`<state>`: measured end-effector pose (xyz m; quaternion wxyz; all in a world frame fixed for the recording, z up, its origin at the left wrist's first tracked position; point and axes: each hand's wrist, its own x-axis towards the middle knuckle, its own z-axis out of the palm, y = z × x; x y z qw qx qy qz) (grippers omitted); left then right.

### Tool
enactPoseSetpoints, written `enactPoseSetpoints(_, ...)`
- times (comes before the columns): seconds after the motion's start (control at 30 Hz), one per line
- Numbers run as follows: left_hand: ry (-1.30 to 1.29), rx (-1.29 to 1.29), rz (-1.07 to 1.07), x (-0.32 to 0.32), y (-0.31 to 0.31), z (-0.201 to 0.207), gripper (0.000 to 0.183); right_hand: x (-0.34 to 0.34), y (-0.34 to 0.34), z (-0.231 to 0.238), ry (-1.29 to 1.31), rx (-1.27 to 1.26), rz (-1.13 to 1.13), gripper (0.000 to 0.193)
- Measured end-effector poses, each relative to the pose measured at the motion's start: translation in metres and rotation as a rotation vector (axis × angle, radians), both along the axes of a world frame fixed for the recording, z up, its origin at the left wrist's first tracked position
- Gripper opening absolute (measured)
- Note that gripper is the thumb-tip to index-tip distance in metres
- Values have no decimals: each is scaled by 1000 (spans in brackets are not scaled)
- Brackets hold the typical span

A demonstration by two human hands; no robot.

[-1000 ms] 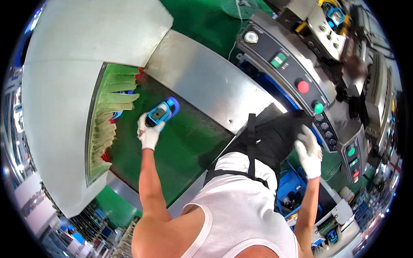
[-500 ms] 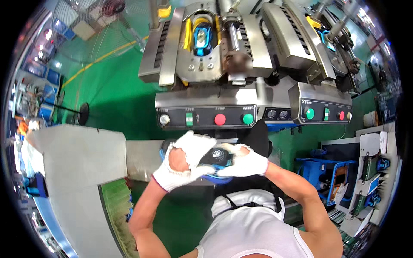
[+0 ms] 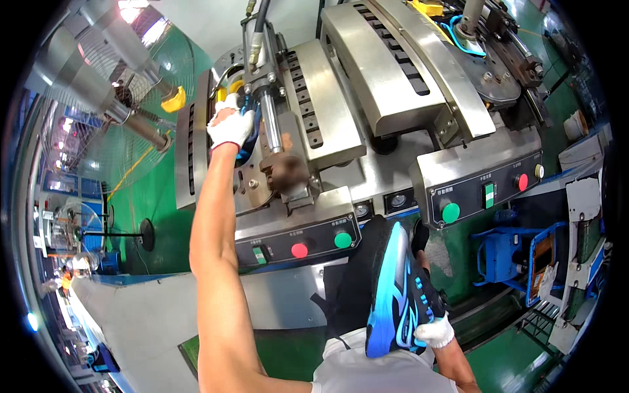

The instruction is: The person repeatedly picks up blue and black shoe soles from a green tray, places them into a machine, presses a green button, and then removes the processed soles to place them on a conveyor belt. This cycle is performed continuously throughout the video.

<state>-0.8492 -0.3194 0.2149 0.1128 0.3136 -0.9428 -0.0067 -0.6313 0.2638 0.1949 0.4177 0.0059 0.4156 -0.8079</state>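
My right hand (image 3: 434, 333), in a white glove, grips a black and blue sneaker (image 3: 388, 308) low in front of my body. The shoe's toe points up and away from me, and its bright blue sole side faces left. My left arm stretches far forward to the left press machine (image 3: 313, 147). There my gloved left hand (image 3: 230, 126) is closed on a dark blue shoe (image 3: 247, 144) seated in the machine. Part of that shoe is hidden behind the hand and the metal cylinder (image 3: 270, 121).
Below the left machine a control panel (image 3: 298, 237) carries red and green buttons. A second press (image 3: 481, 85) with its own panel (image 3: 485, 190) stands to the right. A blue cart (image 3: 501, 259) is at the right, a grey table (image 3: 141, 321) at the left, a wire fan (image 3: 124, 98) behind.
Both hands were together on a shoe over the metal table. My left hand has reached forward into the machine; my right has drawn the sneaker back and right. The view has turned.
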Motion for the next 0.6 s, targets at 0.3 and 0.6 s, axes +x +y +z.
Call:
enactPoseSetpoints(0.3,291,75,-103,54,-27,135,66,-5,2,17,-207,108,-160,86)
enactPoseSetpoints(0.6,514,108,-41,390,112,100,52,-8,-11,-35,-196,37,-35,67)
